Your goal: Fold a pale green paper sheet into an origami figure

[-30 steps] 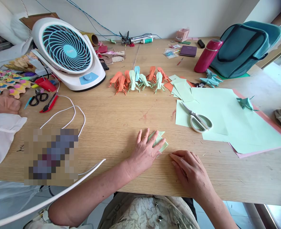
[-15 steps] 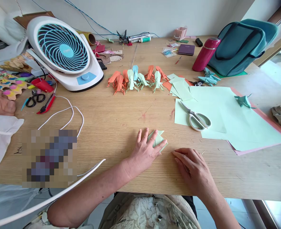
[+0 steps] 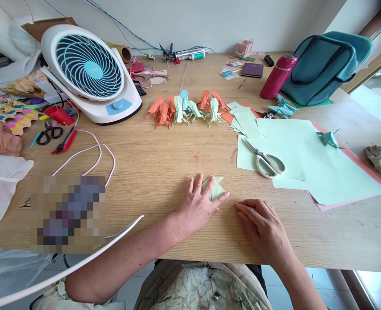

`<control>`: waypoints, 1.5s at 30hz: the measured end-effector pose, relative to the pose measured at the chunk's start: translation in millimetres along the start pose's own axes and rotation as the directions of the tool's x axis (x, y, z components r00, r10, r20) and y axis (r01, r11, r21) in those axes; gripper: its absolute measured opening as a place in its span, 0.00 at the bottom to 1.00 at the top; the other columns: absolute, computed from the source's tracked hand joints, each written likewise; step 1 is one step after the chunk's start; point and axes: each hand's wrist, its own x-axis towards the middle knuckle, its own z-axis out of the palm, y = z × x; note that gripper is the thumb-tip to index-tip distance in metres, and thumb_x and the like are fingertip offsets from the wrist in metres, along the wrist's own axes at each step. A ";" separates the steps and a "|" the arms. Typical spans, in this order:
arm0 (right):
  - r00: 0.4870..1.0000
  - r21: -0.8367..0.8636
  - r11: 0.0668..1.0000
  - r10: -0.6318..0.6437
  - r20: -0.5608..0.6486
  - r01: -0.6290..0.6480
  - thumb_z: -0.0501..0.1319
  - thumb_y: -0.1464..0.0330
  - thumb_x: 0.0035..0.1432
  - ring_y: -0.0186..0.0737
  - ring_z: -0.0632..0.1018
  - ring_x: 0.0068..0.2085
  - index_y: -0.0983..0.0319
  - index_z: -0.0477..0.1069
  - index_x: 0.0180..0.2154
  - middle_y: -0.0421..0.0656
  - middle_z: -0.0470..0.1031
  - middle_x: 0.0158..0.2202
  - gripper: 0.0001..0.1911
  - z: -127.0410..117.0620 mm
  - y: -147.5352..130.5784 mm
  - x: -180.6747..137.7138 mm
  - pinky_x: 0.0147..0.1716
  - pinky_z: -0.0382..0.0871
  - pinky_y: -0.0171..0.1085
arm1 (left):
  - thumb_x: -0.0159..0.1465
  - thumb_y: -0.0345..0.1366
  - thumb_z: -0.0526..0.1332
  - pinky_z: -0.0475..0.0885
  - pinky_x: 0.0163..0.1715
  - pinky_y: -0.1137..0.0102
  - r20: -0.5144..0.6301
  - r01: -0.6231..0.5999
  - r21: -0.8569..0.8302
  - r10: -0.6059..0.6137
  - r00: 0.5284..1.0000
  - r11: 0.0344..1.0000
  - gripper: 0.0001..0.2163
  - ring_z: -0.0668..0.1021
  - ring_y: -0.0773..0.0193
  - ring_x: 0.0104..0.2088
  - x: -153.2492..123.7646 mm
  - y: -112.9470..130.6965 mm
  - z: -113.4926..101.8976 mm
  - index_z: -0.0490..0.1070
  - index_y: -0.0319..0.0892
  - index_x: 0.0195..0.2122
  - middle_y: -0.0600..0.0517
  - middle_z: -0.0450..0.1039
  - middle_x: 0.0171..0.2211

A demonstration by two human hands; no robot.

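My left hand (image 3: 198,202) lies palm down with spread fingers on a small folded piece of light green paper (image 3: 216,189). Pointed flaps show past the fingertips, while the fingers and thumb hide the rest of the piece. To its right, my right hand (image 3: 263,226) rests on the table, thumb and fingers pressed together in a pinch. Whether anything sits in that pinch is hidden. A bare strip of table separates the two hands. Scissors with white handles (image 3: 269,165) lie on light green sheets (image 3: 309,159) beyond my right hand.
Folded paper figures (image 3: 179,110) in orange, green and blue stand mid-table, beside loose green squares (image 3: 246,120). A fan (image 3: 93,73) stands back left, a magenta flask (image 3: 279,76) and teal bag (image 3: 319,71) back right. White cable (image 3: 113,237) crosses the left; another person's hand (image 3: 3,140) rests there.
My left thumb has shifted slightly outward over the folded paper's right corner. My right hand stays almost still. The whole view has moved a little.
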 end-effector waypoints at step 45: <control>0.983 -0.322 0.945 0.004 0.184 0.056 0.50 0.64 0.70 0.43 0.72 0.37 0.59 0.59 0.63 0.46 0.68 0.37 0.23 10.7 -9.5 33.6 0.40 0.61 0.42 | 0.71 0.50 0.44 0.53 0.62 0.41 -0.018 0.101 -0.110 -0.103 0.995 0.989 0.26 0.56 0.46 0.67 -4.5 -5.6 6.0 0.54 0.44 0.67 0.50 0.54 0.68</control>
